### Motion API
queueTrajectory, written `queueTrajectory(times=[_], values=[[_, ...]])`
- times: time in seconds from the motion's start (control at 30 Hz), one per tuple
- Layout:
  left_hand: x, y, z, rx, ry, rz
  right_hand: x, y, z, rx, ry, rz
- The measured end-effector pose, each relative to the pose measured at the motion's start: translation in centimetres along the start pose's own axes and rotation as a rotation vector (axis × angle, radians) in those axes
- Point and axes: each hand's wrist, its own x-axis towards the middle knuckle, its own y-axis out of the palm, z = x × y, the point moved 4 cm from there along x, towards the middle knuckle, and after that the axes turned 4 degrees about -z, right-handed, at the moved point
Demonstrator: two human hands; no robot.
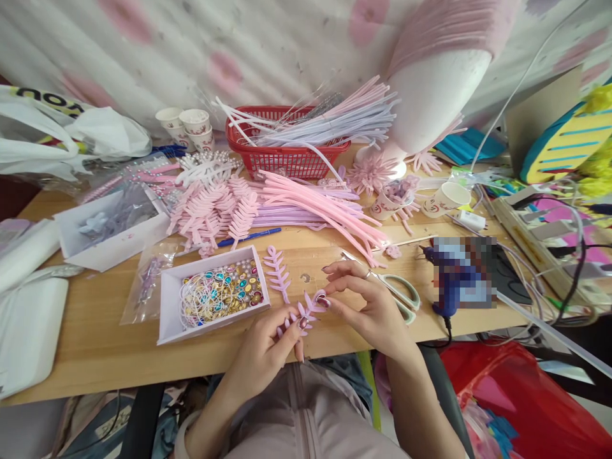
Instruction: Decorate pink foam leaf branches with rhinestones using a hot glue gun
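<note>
My left hand (268,347) is closed around the lower part of a lilac pipe-cleaner leaf sprig (310,307), just over the front edge of the table. At the sprig's far end, the thumb and forefinger of my right hand (366,306) pinch its curled tip; the other fingers are bent above. A second lilac pipe-cleaner sprig (277,271) with a looped top lies flat beyond my hands. To the left stands a white box (165,312) of gems, beads and white cord. Scissors with pale green handles (406,290) lie beside my right hand.
Pink pipe cleaners (315,204) and a heap of pink leaf sprigs (205,213) lie farther back, before a red basket (291,162). A blue glue gun (447,287), partly pixelated, and a power strip (540,242) with cables are at right. Paper cups (447,199) stand behind.
</note>
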Motion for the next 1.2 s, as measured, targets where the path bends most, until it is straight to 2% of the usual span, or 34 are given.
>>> queueTrajectory(times=[0.23,0.37,0.53,0.83,0.97,1.1,1.2], values=[[0.1,-0.1,0.1,0.026,0.009,0.032,0.1,0.1,-0.8,0.064,0.052,0.028],[0.3,0.0,0.6,-0.084,-0.047,0.048,0.1,-0.3,-1.1,0.095,0.09,0.034],[0.7,-0.1,0.9,-0.239,-0.113,0.019,0.1,-0.7,-1.3,0.087,0.13,-0.096],[0.6,0.0,1.2,-0.235,-0.07,0.063,0.1,1.4,-0.7,0.09,0.107,-0.106],[0.6,-0.2,1.3,-0.296,-0.086,0.064,-0.3,0.8,-1.2,0.079,0.086,-0.198],[0.6,-0.2,1.3,-0.365,-0.071,0.07,-1.4,-0.2,-1.3,-0.067,0.027,-0.372],[0.6,0.2,1.2,-0.432,-0.051,0.111,-2.6,-0.9,-1.3,-0.193,-0.035,-0.451]])
